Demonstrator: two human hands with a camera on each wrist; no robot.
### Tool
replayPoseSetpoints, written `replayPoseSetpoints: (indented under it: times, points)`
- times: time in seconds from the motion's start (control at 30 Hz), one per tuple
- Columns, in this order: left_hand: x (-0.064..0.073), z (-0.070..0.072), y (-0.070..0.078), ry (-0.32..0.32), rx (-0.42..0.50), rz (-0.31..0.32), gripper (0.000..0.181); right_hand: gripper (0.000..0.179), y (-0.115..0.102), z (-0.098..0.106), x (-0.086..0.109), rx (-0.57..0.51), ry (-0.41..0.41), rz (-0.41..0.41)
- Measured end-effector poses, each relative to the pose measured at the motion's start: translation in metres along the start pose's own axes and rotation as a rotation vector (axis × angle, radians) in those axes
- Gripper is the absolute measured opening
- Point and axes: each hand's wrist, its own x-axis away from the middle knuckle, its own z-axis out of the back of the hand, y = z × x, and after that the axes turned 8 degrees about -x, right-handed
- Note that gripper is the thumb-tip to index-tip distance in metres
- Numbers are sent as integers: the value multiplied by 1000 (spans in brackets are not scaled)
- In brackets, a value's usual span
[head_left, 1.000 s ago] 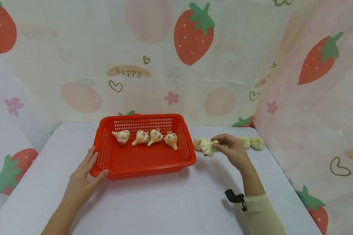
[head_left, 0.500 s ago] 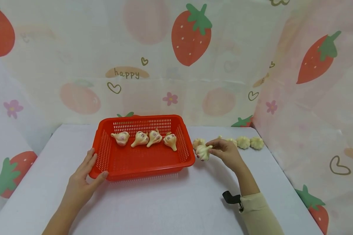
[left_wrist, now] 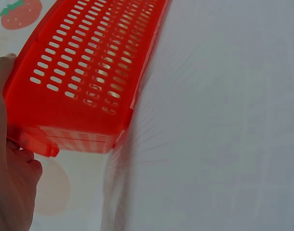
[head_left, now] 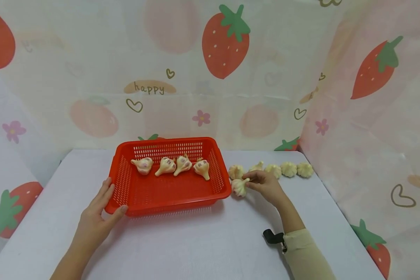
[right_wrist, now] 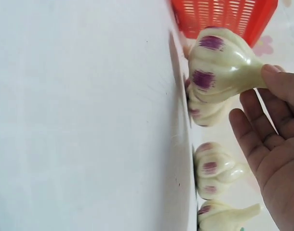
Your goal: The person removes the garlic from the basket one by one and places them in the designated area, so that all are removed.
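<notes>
A glossy cream, purple-blotched garlic bulb (right_wrist: 221, 65) is pinched by its stem in the right hand (head_left: 267, 187), five similar bulbs (head_left: 273, 170) behind those fingers. Beyond their tips, the left hand (head_left: 97, 216) grips a slotted red plastic basket (head_left: 182, 203). Placing the bulb seems the step; the next move likely calls for clearing the rim.

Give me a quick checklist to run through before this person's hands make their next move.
1. Right hand pinches the held bulb by its stem: ok.
2. Left hand grips the red basket at its left end: ok.
3. Room in the basket: ok, bare floor in front of its four garlic bulbs.
4. Right hand free for another bulb: not ok, it is holding one.
5. Held bulb clear of the table: cannot tell.
</notes>
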Motion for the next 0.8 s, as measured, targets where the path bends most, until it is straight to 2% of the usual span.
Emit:
replayPoseSetpoints:
  times: [0.33, 0.57, 0.8]
  points:
    - [0, -1, -1, 2, 5, -2, 82, 26, 5, -2, -1, 8, -33, 8]
    - [1, 0, -1, 18, 13, -17, 81, 23, 4, -2, 1, 66, -53, 4]
    - [0, 0, 1, 4, 4, -1, 81, 23, 3, 3, 1, 102, -91, 5]
